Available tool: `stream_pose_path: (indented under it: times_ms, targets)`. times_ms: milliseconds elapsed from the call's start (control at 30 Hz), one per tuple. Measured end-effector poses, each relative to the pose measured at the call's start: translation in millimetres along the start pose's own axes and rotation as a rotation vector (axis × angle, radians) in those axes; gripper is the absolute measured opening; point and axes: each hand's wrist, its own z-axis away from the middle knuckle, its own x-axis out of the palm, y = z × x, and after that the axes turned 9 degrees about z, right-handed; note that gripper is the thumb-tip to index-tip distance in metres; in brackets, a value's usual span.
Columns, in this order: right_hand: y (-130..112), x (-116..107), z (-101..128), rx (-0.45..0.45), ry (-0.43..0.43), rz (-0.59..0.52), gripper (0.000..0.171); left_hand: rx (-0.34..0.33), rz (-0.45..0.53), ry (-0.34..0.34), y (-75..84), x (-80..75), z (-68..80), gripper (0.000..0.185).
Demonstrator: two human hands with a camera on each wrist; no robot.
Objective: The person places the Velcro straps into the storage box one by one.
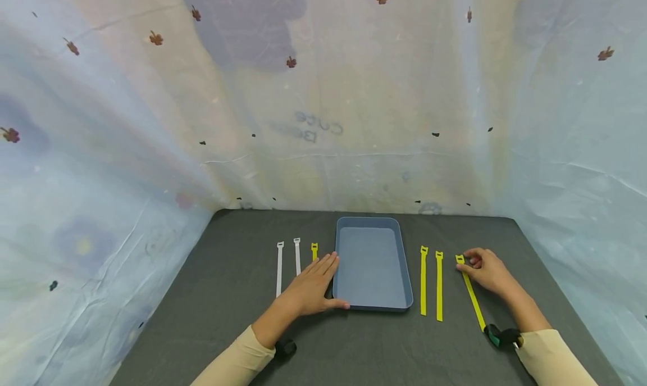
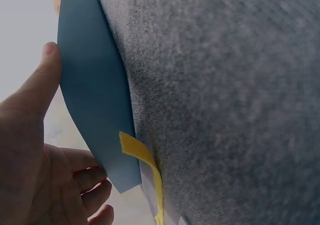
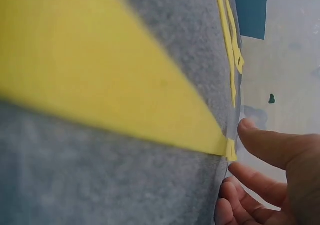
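Head view first: there's a dark grey desk [image 1: 232, 273] with a blue tray [image 1: 372, 265] sitting in the middle, and the tray has nothing in it, so whatever sorting is going on looks like it hasn't really started. Left of the tray lie two white straps [image 1: 279, 268] and one short yellow strap [image 1: 314, 250], all laid flat side by side. Right of the tray there are two yellow straps [image 1: 423, 281], then a third, angled yellow strap [image 1: 471, 292] furthest right. The left hand [image 1: 310, 287] rests flat on the desk with fingers straight, thumb against the tray's near-left corner, holding nothing, with the short yellow one just beyond its fingertips. The right hand [image 1: 487, 269] sits at the far end of the angled strap, fingers curled down onto the head of it, looks like a pinch to me. Left wrist view: same story, the open palm [image 2: 30, 155] is alongside the tray wall [image 2: 95, 95], thumb touching its edge, and the short yellow strap [image 2: 140, 155] lies just beside it on the cloth. Right wrist view: the angled strap [image 3: 100, 80] fills the frame up close and blurry, with the fingertips [image 3: 265, 145] right at its end; I can't tell from here whether they've actually lifted it. So all six straps are outside the tray for now.
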Motion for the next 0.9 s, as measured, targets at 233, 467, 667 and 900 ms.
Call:
stream_pose_path:
  times_ms: [233, 467, 667, 900]
  targets:
    - [-1, -3, 1, 0.053, -0.023, -0.042, 0.042, 0.0, 0.019, -0.008, 2.4, -2.0, 2.3, 0.117]
    - [-1, -3, -3, 0.099, -0.037, -0.066, 0.036, -0.01, 0.029, -0.014, 1.7, -0.7, 1.5, 0.117]
    - [0, -1, -10, 0.128, -0.04, -0.059, 0.033, -0.017, 0.026, -0.014, -1.2, 2.5, 0.3, 0.118]
    - [-4, -2, -12, 0.118, -0.047, -0.049, 0.031, -0.012, 0.027, -0.009, -1.0, 1.3, 1.0, 0.118]
